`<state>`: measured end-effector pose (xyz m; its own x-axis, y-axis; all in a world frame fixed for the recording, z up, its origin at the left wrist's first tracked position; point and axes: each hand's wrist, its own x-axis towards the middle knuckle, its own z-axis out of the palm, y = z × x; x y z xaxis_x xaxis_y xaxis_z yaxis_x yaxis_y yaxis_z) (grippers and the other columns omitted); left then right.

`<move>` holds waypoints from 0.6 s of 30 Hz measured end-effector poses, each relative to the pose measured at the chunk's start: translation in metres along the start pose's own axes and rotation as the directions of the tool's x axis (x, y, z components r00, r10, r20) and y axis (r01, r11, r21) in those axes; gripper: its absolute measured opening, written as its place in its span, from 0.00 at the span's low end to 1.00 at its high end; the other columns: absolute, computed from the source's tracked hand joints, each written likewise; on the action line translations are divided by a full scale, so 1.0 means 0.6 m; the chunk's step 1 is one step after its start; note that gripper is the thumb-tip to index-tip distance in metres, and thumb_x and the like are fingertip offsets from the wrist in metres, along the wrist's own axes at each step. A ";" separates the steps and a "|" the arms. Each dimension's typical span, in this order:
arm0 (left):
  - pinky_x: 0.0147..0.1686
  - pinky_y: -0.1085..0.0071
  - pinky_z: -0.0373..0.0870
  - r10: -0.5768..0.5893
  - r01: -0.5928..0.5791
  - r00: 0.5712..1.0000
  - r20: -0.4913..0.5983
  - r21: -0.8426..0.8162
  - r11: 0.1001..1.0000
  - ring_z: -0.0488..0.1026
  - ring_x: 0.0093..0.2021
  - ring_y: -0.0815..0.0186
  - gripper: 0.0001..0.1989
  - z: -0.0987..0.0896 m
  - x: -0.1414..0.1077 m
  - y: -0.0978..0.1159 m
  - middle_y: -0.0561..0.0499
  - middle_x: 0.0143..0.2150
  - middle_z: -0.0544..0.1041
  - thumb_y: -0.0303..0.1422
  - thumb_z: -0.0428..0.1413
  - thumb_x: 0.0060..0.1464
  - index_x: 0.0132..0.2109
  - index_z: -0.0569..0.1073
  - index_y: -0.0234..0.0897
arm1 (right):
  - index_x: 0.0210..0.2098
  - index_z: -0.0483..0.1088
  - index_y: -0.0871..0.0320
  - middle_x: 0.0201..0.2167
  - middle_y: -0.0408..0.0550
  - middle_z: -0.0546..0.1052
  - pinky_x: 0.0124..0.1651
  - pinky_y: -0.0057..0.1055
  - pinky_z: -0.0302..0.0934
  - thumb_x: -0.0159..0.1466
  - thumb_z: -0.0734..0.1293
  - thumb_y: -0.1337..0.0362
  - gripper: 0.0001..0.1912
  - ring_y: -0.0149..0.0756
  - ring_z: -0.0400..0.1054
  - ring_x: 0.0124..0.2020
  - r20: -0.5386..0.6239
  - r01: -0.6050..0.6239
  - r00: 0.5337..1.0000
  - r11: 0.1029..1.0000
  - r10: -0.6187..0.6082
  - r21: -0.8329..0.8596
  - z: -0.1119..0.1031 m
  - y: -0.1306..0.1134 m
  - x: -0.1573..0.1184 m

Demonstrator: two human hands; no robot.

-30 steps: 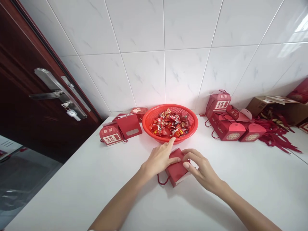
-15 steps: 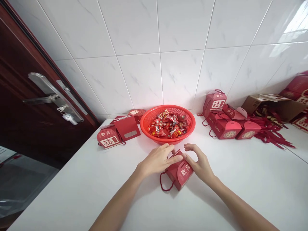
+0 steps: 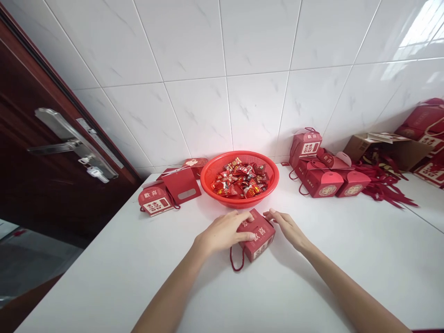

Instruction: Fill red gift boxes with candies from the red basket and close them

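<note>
While one red box sits on the white table with one cord loop showing at its left, the left hand lies open across its top and the right hand is at its right edge, whether gripping or not I cannot tell. Beyond are one red colander of wrapped candies too jumbled to count and, to the right, two boxes with round emblems and one cardboard carton.

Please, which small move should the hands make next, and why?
Perhaps the left hand should lift the cord toward the top of the box: the flaps look folded down, while that loop hangs loose at the left side.
</note>
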<state>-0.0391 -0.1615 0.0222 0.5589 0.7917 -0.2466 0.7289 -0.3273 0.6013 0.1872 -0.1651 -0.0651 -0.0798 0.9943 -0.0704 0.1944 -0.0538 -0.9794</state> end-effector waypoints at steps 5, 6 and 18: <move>0.52 0.63 0.69 -0.018 0.014 0.999 -0.050 -0.093 0.996 0.75 0.55 0.53 0.23 -0.018 0.009 -0.031 0.49 0.58 0.77 0.45 0.58 0.57 0.59 0.72 0.47 | 0.23 0.70 0.57 0.25 0.46 0.74 0.36 0.34 0.58 0.55 0.68 0.36 0.29 0.40 0.68 0.33 0.070 -0.010 0.998 0.998 0.006 0.059 -0.019 -0.029 -0.006; 0.51 0.64 0.70 -0.017 0.012 0.999 -0.043 -0.132 0.991 0.76 0.54 0.53 0.24 -0.018 0.012 -0.037 0.49 0.59 0.77 0.45 0.58 0.57 0.60 0.71 0.48 | 0.21 0.67 0.57 0.24 0.46 0.74 0.35 0.33 0.57 0.54 0.71 0.38 0.28 0.39 0.68 0.33 0.094 0.003 0.995 0.995 -0.012 0.095 -0.021 -0.038 -0.008; 0.56 0.64 0.71 0.077 -0.081 0.997 -0.024 -0.289 0.954 0.73 0.59 0.55 0.26 -0.018 0.033 -0.044 0.50 0.60 0.77 0.41 0.62 0.54 0.59 0.73 0.43 | 0.21 0.62 0.55 0.22 0.44 0.75 0.30 0.32 0.54 0.53 0.74 0.43 0.26 0.28 0.59 0.21 0.152 -0.027 0.988 0.975 -0.007 0.221 -0.021 -0.066 0.000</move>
<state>-0.0515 -0.1319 0.0096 0.6038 0.7764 -0.1807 0.5359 -0.2275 0.8131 0.1919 -0.1620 -0.0241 -0.2288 0.9692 -0.0916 -0.0239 -0.0997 -0.9947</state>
